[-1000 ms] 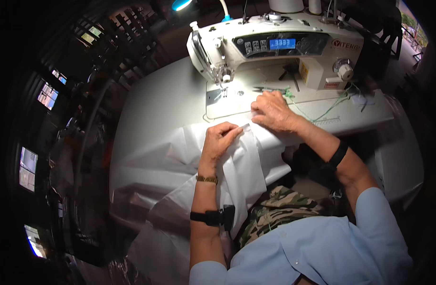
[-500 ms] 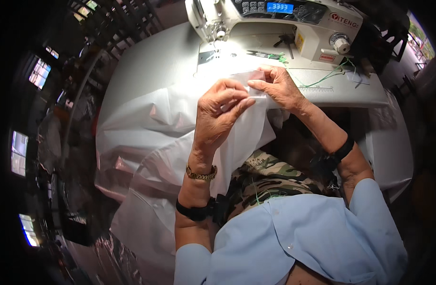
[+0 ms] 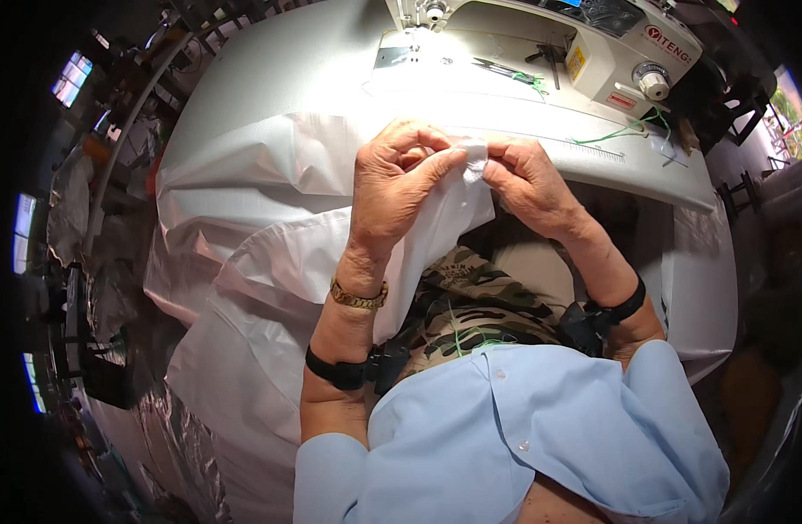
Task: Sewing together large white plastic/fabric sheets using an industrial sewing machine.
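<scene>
A large sheet of white fabric (image 3: pixel 270 253) drapes over the near left of the sewing table and hangs down past its edge. Both hands hold its upper corner, close together in front of the sewing machine (image 3: pixel 606 61). My left hand (image 3: pixel 396 188) pinches the edge between thumb and fingers. On the other side of the corner, my right hand (image 3: pixel 532 185) grips the cloth, thumb against curled fingers. A small folded bit of fabric shows between the two hands. The needle area lies beyond them, brightly lit and apart from the cloth corner.
On the machine bed lie a pair of thread snips (image 3: pixel 499 66) and loose green thread (image 3: pixel 615 135). A ruler scale (image 3: pixel 593 148) runs along the table's front right. Green thread ends (image 3: pixel 475 336) rest on my lap. Crumpled clear plastic (image 3: pixel 178 445) lies at the lower left.
The view has shifted, so the machine sits higher and farther right. My left hand has closed its pinch on the fabric corner, and the edge between my hands is now folded and bunched.
</scene>
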Demonstrator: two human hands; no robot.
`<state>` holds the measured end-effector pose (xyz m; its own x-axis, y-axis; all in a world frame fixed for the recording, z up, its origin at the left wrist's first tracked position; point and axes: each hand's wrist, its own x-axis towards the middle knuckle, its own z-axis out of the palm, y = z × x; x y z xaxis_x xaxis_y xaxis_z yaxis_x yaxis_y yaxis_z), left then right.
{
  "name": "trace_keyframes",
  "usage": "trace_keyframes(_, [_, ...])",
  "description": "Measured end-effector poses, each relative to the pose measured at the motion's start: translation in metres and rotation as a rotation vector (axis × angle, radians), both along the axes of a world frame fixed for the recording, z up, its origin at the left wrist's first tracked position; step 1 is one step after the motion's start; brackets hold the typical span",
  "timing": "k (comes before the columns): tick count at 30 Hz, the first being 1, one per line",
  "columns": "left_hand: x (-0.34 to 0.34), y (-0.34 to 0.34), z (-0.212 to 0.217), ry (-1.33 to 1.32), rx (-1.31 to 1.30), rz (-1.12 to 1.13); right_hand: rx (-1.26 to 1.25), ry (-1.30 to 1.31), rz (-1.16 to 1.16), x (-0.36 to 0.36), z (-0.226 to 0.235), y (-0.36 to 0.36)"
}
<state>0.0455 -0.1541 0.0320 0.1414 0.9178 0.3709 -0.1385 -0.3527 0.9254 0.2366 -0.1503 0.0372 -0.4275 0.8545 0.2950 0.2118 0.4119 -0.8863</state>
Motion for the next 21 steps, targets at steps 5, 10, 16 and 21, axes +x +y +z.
trace_keyframes(5, [-0.001, 0.001, -0.003, 0.009, -0.014, -0.010, -0.188, -0.097, 0.119, 0.008, 0.020, -0.005])
trace_keyframes(10, [0.001, 0.001, 0.003, 0.020, 0.024, 0.033, 0.068, -0.174, 0.043, -0.003, 0.027, -0.007])
trace_keyframes(16, [-0.039, 0.006, 0.028, 0.354, 0.224, -0.084, 0.131, -0.004, -0.084, -0.004, 0.036, -0.013])
trace_keyframes(21, [-0.082, -0.002, 0.054, 0.560, 0.195, -0.012, 0.582, -0.095, -0.104, 0.009, 0.047, -0.011])
